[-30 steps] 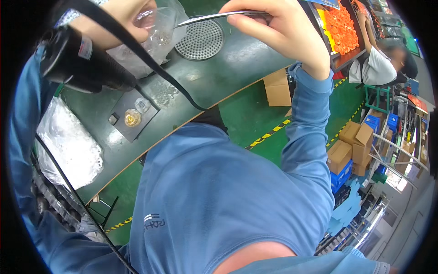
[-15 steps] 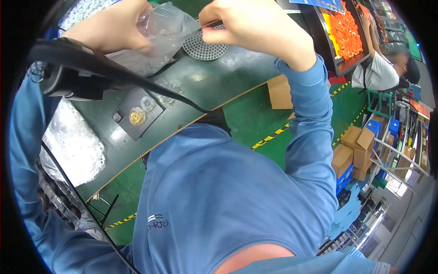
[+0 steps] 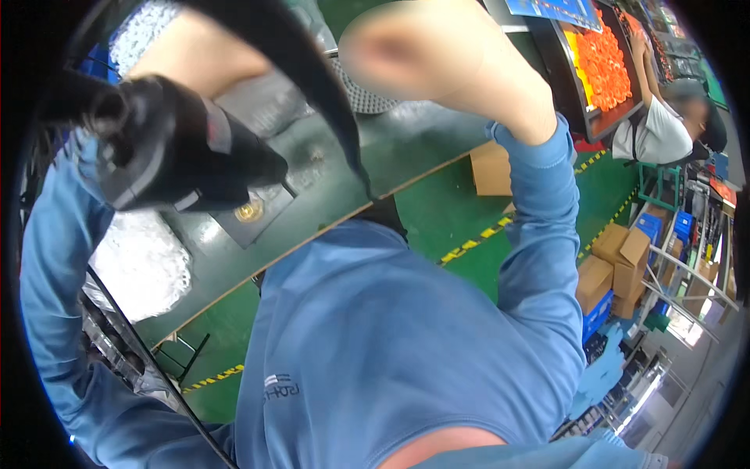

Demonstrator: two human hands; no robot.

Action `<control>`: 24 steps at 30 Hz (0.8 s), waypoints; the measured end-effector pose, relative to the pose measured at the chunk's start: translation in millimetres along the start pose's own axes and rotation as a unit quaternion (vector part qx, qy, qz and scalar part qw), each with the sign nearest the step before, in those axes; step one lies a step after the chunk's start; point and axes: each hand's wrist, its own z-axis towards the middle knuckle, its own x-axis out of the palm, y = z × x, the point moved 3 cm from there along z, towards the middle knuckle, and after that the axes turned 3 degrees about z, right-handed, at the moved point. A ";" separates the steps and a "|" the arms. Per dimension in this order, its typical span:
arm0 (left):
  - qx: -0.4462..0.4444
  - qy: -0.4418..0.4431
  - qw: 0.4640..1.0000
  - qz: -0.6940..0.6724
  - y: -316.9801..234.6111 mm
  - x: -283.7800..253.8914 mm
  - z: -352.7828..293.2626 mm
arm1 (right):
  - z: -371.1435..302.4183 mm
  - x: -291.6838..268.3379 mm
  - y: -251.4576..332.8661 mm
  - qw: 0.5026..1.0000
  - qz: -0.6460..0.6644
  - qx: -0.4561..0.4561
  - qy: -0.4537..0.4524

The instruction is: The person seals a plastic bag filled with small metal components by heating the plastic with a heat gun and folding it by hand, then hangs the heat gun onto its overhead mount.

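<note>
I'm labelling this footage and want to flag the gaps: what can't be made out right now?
In the head view:
- Left hand: fingers hidden behind the broad black strap.
- Right hand: blurred, so its grip is unclear.
- Grey round studded plate: partly covered by strap and right hand.
- Small round gold-coloured piece: partly behind the black cylindrical device.
</note>
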 end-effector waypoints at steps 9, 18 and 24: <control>0.192 -0.111 0.972 0.084 13.6 -0.3 6.9 | -9.0 35.1 -15.4 0.996 -0.001 -0.003 0.087; 0.064 -0.062 0.995 -0.034 7.0 12.0 -1.0 | -17.0 4.3 3.8 0.999 0.028 -0.016 -0.025; 0.065 -0.058 0.995 -0.041 20.0 6.6 4.8 | -15.2 14.4 2.2 0.992 0.024 -0.044 -0.114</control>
